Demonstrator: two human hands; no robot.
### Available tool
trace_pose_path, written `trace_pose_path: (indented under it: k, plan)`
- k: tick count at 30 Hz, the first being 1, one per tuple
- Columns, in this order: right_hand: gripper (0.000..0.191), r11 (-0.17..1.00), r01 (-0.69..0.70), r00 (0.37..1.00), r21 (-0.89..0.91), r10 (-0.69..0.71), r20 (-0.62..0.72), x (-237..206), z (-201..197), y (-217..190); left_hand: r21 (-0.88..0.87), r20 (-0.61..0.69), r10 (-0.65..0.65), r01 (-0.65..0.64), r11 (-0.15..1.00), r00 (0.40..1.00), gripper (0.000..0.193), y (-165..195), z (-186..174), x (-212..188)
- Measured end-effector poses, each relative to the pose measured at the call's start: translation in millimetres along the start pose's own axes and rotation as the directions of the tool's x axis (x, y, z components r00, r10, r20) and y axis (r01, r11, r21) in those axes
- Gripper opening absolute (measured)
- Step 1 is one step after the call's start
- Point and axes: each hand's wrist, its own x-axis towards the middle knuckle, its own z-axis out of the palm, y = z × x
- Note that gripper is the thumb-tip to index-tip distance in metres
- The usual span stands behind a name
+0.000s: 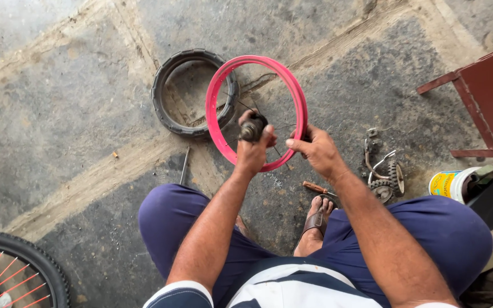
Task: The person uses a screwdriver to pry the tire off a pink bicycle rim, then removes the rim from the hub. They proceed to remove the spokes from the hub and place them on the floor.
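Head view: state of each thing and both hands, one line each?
Pink rim: upright, held by both hands, spokes loose inside.
Hub: gripped in left hand, inside the rim.
Left hand: closed on hub.
Right hand: pinching rim's right edge.
Small black tyre: flat on floor, unmounted, behind rim.
Screwdriver: lying on floor by right foot.
Spoked wheel: tyre on, partly out of frame.

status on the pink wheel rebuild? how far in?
Done: tyre lies off on the floor. In hand: left hand holds the hub inside the pink rim; right hand grips the rim's edge. Left: only a few thin spokes show.
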Motion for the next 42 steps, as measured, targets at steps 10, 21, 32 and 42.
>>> trace_pose_path:
  k: [10,21,32,42]
  plan:
    - [0.027,0.991,-0.069,0.994,0.113,0.06,0.087,11.7,-15.0,24.6,-0.11,-0.023,0.142,-0.144,0.983,0.99,0.066,13.5,0.2,8.9]
    - [0.019,0.921,-0.113,0.993,0.373,0.095,0.066,19.6,-44.3,27.9,0.364,-0.125,0.368,-0.303,0.881,0.921,0.065,27.8,44.1,-1.4]
    - [0.024,0.968,-0.041,0.996,0.246,0.021,0.083,13.5,-22.8,23.7,0.118,-0.066,0.154,-0.145,0.982,0.986,0.082,7.9,18.6,0.5]
    - [0.04,0.997,0.028,0.998,-0.066,-0.025,0.055,0.6,4.9,10.7,-0.173,-0.093,-0.003,-0.013,0.985,0.996,0.058,10.5,-0.6,3.2]
